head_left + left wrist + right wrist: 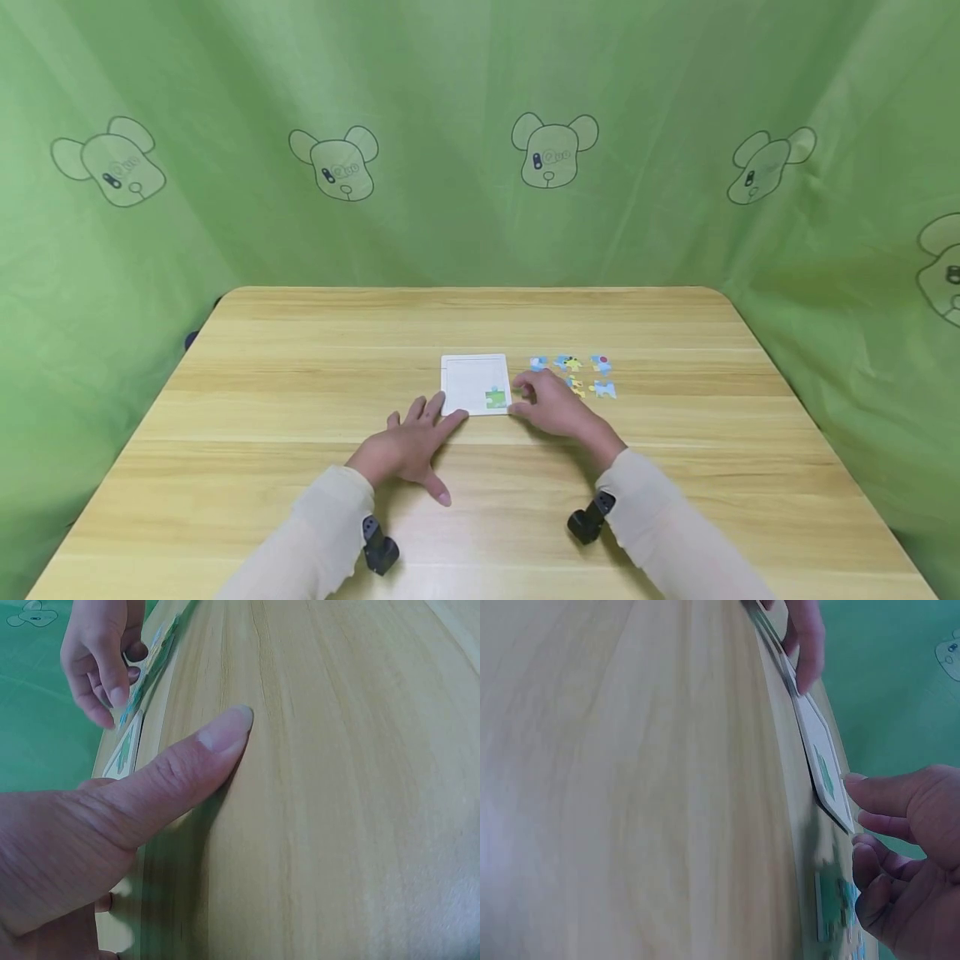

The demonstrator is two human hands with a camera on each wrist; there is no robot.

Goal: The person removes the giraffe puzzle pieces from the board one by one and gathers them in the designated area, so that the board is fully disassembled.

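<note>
A white square puzzle tray point(468, 385) lies flat on the table, with a green jigsaw piece point(496, 399) in its near right corner. Spread with the thumb pointing away, my left hand point(411, 448) touches the tray's near left corner with its fingertips. My right hand point(553, 403) is at the tray's right edge, thumb by the rim and fingers loosely bent. Nothing shows between the thumb and fingers of that hand point(911, 847) in the right wrist view. Several loose jigsaw pieces point(603, 389), blue and yellow, lie just beyond it; the hand partly covers some.
The wooden table point(300, 350) has rounded far corners. Behind and beside it hangs a green curtain point(450, 225) printed with bear heads. A small black camera point(380, 550) is strapped at the left wrist, another camera point(587, 521) at the right.
</note>
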